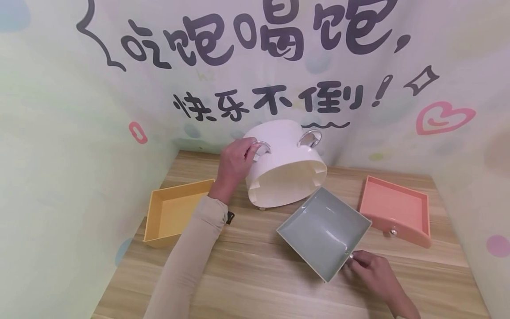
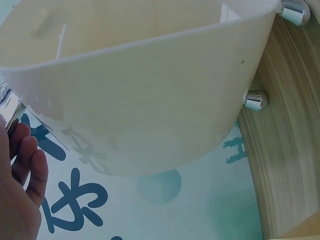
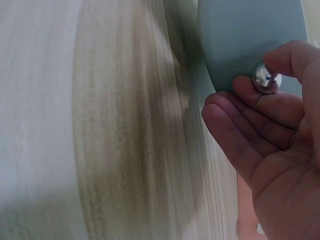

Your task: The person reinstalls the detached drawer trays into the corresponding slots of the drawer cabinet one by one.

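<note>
A white oval casing (image 1: 275, 137) with silver ring handles stands at the back of the table, tilted so its hollow opening faces me. My left hand (image 1: 235, 161) grips its left ring handle (image 1: 263, 148). In the left wrist view, the casing's side shows silver feet (image 2: 256, 101). My right hand (image 1: 376, 270) pinches the round silver knob (image 3: 266, 77) of a grey drawer (image 1: 324, 230) between thumb and fingers. The drawer is turned cornerwise, its inside facing up, with its far corner close to the casing's opening. Whether that corner touches the casing, I cannot tell.
A yellow drawer (image 1: 179, 210) lies at the left, partly hidden by my left forearm. To the right lies a pink drawer (image 1: 398, 199) with a silver knob. A small black object (image 1: 230, 217) shows beside my left sleeve. A printed cloth wall encloses the wooden table (image 1: 247, 274).
</note>
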Available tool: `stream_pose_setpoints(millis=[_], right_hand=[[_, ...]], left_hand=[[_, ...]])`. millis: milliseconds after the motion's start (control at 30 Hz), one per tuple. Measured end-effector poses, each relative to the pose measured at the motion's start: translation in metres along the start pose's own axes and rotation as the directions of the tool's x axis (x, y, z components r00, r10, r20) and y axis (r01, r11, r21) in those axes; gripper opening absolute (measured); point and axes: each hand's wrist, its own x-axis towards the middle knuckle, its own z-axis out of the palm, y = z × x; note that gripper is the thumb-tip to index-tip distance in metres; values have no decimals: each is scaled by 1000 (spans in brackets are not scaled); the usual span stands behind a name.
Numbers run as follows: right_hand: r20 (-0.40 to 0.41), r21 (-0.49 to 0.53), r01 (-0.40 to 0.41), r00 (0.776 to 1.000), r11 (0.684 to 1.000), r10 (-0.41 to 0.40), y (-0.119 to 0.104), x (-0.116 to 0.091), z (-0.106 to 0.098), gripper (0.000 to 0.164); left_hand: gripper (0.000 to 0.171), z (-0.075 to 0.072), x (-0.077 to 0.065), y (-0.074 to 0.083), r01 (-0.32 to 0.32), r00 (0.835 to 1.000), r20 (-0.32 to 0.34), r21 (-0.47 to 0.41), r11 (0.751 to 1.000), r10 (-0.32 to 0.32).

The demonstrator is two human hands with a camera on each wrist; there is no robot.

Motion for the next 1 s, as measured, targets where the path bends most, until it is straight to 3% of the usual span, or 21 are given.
stream_pose_setpoints(millis=[133, 433, 833, 1000], right_hand=[[-1, -2, -14, 1000, 1000, 14, -4, -2, 0, 9], [-38, 55, 43, 998, 998, -41, -10, -5, 3, 14], [-81, 38, 75, 994, 996, -71, -20, 2, 18, 12], [-78, 61, 50, 996, 997, -45, -26, 2, 24, 4]], left_hand=[[23, 0, 0, 0, 11, 1000, 2, 2, 1000, -11], [23, 0, -1, 0, 29, 1000, 4, -4, 1000, -29], [23, 2, -2, -1, 38, 999, 1, -19, 999, -38], [23, 2, -2, 0, 50, 999, 13, -29, 998, -50]])
